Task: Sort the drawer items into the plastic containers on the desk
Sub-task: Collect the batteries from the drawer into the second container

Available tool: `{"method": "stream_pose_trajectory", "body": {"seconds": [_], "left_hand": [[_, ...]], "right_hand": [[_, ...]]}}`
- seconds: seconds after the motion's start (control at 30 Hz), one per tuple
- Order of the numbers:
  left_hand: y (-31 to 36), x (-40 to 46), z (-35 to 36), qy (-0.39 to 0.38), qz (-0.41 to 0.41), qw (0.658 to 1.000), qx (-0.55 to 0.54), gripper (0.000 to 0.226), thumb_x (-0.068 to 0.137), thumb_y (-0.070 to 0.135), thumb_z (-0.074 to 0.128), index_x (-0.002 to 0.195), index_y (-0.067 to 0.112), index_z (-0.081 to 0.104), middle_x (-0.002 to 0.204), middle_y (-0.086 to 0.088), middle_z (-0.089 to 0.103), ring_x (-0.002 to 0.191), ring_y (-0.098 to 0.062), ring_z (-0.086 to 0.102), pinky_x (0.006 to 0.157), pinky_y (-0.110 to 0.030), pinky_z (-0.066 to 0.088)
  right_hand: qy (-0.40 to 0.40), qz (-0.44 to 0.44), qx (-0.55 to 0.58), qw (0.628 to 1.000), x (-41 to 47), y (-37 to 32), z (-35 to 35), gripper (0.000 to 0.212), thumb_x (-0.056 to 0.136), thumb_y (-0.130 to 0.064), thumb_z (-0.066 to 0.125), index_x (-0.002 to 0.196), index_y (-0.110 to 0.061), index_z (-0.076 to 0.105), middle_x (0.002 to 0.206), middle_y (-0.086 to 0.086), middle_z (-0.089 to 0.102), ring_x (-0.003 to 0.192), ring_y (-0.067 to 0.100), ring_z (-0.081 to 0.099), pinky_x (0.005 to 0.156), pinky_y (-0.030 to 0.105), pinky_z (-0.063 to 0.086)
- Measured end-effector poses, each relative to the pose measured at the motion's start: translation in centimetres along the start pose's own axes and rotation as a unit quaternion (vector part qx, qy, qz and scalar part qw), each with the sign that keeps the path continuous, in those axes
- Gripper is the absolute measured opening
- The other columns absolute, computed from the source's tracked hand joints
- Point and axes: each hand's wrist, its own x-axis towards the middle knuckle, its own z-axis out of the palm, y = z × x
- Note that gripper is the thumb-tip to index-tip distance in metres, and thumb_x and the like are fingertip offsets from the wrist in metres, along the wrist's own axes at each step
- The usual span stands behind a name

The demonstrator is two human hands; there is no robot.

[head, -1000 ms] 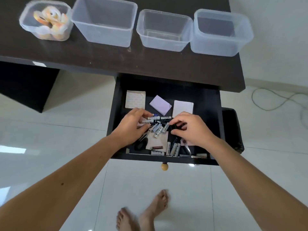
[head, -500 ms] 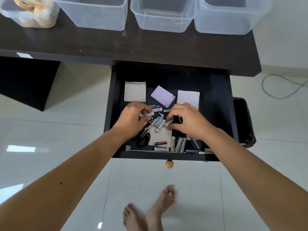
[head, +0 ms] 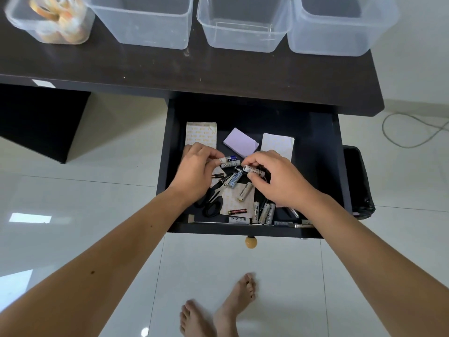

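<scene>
The dark drawer point(head: 315, 152) stands pulled out under the desk point(head: 218, 69). Loose batteries point(head: 245, 192), black scissors point(head: 212, 201), a purple notepad point(head: 240, 142) and sticker sheets point(head: 201, 133) lie in it. My left hand point(head: 196, 171) pinches white batteries point(head: 229, 162) at the drawer's middle. My right hand point(head: 277, 181) pinches another white battery point(head: 252, 169) just right of them. Four clear plastic containers sit along the desk's far side; the leftmost point(head: 48, 20) holds tape rolls, the others point(head: 145, 23) point(head: 243, 27) point(head: 340, 27) look bare.
A black bin point(head: 357, 181) stands right of the drawer. A grey cable point(head: 413, 132) lies on the white tiled floor at the right. My bare feet point(head: 218, 310) are below the drawer, whose round knob point(head: 251, 242) points toward me.
The view has tilted down and closer to the drawer. Both hands have moved slightly further into the drawer and now hold batteries between their fingertips.
</scene>
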Motion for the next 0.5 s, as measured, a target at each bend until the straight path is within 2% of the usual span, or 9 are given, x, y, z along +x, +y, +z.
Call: {"method": "stream_pose_trajectory", "body": {"seconds": [0.07, 0.13, 0.23, 0.33, 0.4, 0.5], "left_hand": [[0.4, 0.0, -0.2, -0.001, 0.0, 1.0, -0.021, 0.015, 0.106, 0.012, 0.058, 0.117, 0.013, 0.068, 0.11, 0.003, 0.06, 0.115, -0.02, 0.051, 0.101, -0.03, 0.047], [0.7, 0.0, -0.4, -0.014, -0.02, 0.998, -0.054, 0.015, 0.108, 0.012, 0.055, 0.121, 0.015, 0.062, 0.11, 0.002, 0.06, 0.111, -0.017, 0.055, 0.096, -0.027, 0.049], [0.8, 0.2, -0.6, -0.029, -0.009, 0.997, -0.066, 0.025, 0.109, 0.007, 0.049, 0.132, 0.015, 0.056, 0.106, 0.0, 0.059, 0.108, -0.017, 0.056, 0.09, -0.022, 0.047], [0.8, 0.4, -0.8, -0.047, 0.027, 0.998, -0.039, 0.041, 0.108, 0.0, 0.042, 0.141, 0.019, 0.054, 0.108, -0.002, 0.055, 0.097, -0.016, 0.054, 0.081, -0.006, 0.041], [0.9, 0.4, -0.8, -0.053, 0.039, 0.998, -0.026, 0.038, 0.106, -0.002, 0.039, 0.135, 0.015, 0.057, 0.11, -0.005, 0.052, 0.089, -0.013, 0.053, 0.075, -0.004, 0.04], [1.0, 0.5, -0.6, -0.069, 0.036, 0.996, -0.037, 0.021, 0.107, 0.005, 0.042, 0.122, 0.011, 0.056, 0.098, 0.003, 0.05, 0.068, -0.003, 0.049, 0.061, -0.011, 0.038]], "right_hand": [[-0.014, 0.001, 0.009, 1.0, -0.1, -0.4, 0.0, 0.021, 0.103, -0.017, 0.062, 0.121, -0.026, 0.066, 0.103, -0.017, 0.061, 0.086, -0.007, 0.058, 0.07, 0.01, 0.042], [-0.036, 0.003, 0.012, 0.999, -0.1, -0.4, -0.1, 0.018, 0.102, -0.011, 0.056, 0.112, -0.025, 0.061, 0.093, -0.015, 0.06, 0.07, 0.002, 0.055, 0.062, 0.016, 0.039], [-0.069, 0.002, -0.011, 0.998, -0.2, 0.0, -0.2, 0.019, 0.097, -0.007, 0.056, 0.102, -0.024, 0.062, 0.1, -0.015, 0.057, 0.077, 0.006, 0.054, 0.067, 0.024, 0.04], [-0.103, -0.014, -0.039, 0.994, 0.1, 0.4, 0.1, 0.019, 0.092, -0.018, 0.074, 0.105, -0.032, 0.07, 0.103, -0.013, 0.052, 0.09, 0.005, 0.056, 0.073, 0.024, 0.044], [-0.125, -0.016, -0.06, 0.99, 0.5, 0.6, 0.3, 0.025, 0.087, -0.028, 0.086, 0.109, -0.035, 0.075, 0.101, -0.013, 0.05, 0.094, 0.005, 0.053, 0.075, 0.022, 0.043], [-0.121, -0.022, -0.071, 0.99, 0.9, 0.9, 0.7, 0.027, 0.083, -0.032, 0.09, 0.107, -0.034, 0.077, 0.096, -0.014, 0.048, 0.092, 0.0, 0.049, 0.074, 0.024, 0.038]]}}
